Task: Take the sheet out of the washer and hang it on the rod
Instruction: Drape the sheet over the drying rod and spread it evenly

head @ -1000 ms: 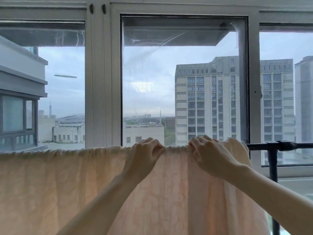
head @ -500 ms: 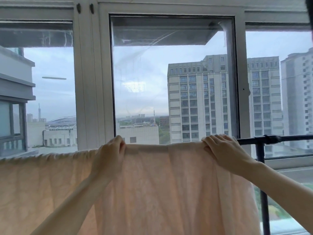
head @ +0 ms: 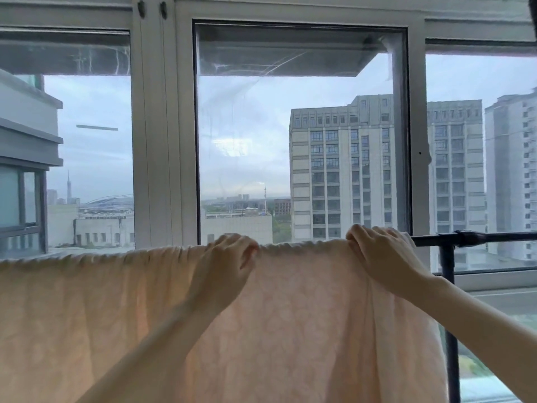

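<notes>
Backlit by soft, overcast daylight coming through the window [head: 299,141]. Pretty dim on the near side, glowing warm through the sheet [head: 305,315]. Streaky reflections on the glass, mild wide-angle bend at the edges, slightly soft overall, no hard shadows.

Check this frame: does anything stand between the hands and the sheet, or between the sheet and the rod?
Nothing visible does. The left hand and right hand both grip the top fold of the peach sheet, which is already draped over the rod. To the right of the sheet, the bare black rod carries only a clamp fitting above its upright post.
</notes>
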{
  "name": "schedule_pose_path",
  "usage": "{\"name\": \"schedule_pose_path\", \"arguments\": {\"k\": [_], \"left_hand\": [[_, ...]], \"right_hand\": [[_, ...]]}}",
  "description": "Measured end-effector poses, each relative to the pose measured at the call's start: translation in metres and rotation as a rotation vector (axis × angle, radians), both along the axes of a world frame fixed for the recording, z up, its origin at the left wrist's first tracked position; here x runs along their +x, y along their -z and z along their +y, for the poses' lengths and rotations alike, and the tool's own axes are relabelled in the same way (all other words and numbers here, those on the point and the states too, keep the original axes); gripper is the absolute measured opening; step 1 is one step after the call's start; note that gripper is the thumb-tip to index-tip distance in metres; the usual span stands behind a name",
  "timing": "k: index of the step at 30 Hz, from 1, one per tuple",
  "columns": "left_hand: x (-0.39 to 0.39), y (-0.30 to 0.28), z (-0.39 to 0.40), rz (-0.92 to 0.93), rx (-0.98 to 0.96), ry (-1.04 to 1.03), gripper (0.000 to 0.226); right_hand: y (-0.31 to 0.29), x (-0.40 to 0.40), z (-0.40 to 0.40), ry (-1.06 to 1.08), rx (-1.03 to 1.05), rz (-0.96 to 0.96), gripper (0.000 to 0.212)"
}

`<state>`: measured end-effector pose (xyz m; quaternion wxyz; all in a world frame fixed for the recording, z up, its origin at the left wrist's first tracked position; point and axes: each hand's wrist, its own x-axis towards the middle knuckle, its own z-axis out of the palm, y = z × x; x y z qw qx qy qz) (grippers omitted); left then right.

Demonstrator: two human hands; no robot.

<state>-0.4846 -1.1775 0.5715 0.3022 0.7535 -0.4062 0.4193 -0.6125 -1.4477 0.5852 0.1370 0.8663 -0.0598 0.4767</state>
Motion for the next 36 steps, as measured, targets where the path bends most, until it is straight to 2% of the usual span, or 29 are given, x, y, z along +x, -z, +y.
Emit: {"name": "schedule_pose_path", "arguments": {"k": [6,11,16,19,22,24,28,31,36], "left_hand": [[-0.007,-0.004,-0.046,0.000,0.021,-0.027,0.007],[-0.015,-0.008,-0.074,0.009,-0.049,-0.155,0.008],[-0.032,-0.005,-0.123,0.105,-0.086,-0.196,0.014],[-0.050,0.003,-0.155,0.030,-0.023,-0.172,0.023],[-0.071,0.007,-0.182,-0.021,0.025,-0.138,0.025],[-0.079,0.009,-0.194,-0.038,0.054,-0.129,0.025],[-0.084,0.007,-0.207,-0.033,0.048,-0.172,0.023],[-0.081,0.004,-0.210,-0.047,0.019,-0.188,0.019],[-0.078,0.000,-0.213,-0.037,-0.009,-0.192,0.011]], "right_hand": [[-0.006,0.009,-0.019,0.053,0.062,0.075,0.016],[-0.029,0.022,-0.054,-0.022,0.118,0.116,0.015],[-0.033,0.013,-0.094,-0.314,0.220,0.264,0.015],[-0.026,-0.005,-0.119,-0.448,0.224,0.291,0.021],[-0.017,-0.027,-0.140,-0.563,0.123,0.245,0.021],[-0.010,-0.039,-0.151,-0.563,0.030,0.184,0.031],[0.004,-0.056,-0.161,-0.420,-0.090,0.138,0.061],[0.012,-0.052,-0.166,-0.375,-0.164,0.085,0.054],[0.005,-0.038,-0.169,-0.433,-0.137,-0.028,0.023]]}}
